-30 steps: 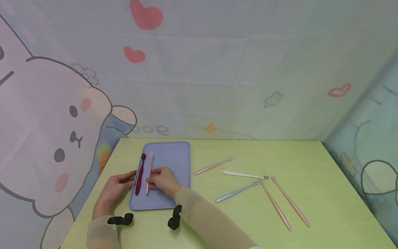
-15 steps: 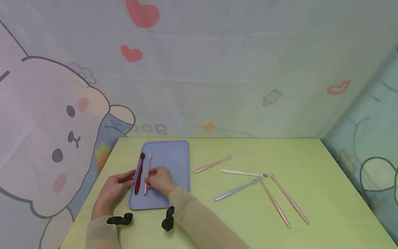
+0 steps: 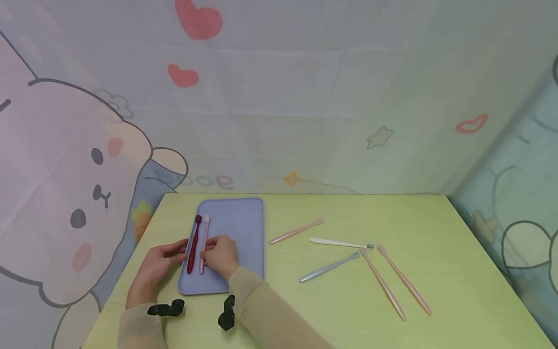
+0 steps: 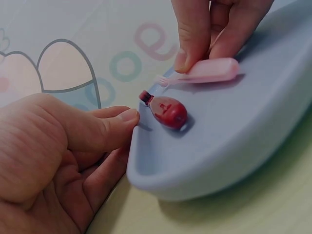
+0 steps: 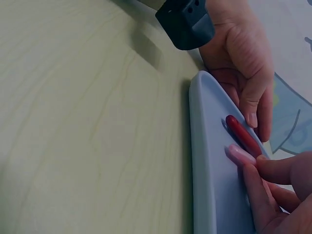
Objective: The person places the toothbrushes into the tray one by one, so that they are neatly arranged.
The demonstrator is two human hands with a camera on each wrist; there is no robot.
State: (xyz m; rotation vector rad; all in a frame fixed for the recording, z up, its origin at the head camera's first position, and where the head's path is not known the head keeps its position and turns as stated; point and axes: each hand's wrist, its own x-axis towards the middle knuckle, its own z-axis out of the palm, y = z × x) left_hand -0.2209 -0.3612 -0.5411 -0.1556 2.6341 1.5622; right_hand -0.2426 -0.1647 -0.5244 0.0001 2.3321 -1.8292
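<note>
A blue-purple tray lies at the left of the table. Along its left side is a dark red toothbrush, bristle end away from the person. Beside it, roughly parallel, is a pink toothbrush. My right hand pinches this pink toothbrush's handle between thumb and fingers, low over the tray floor. My left hand holds the tray's left rim; in the left wrist view its thumb lies against the edge beside the red toothbrush. Parts of its other fingers are hidden.
Right of the tray, on the yellow-green table, lie a pink toothbrush, a white toothbrush, a blue toothbrush and two more pink toothbrushes. A printed cloth hangs behind the table.
My right hand has shifted slightly left with the pink toothbrush, bringing it closer to the red one. The left hand stays at the tray's rim.
</note>
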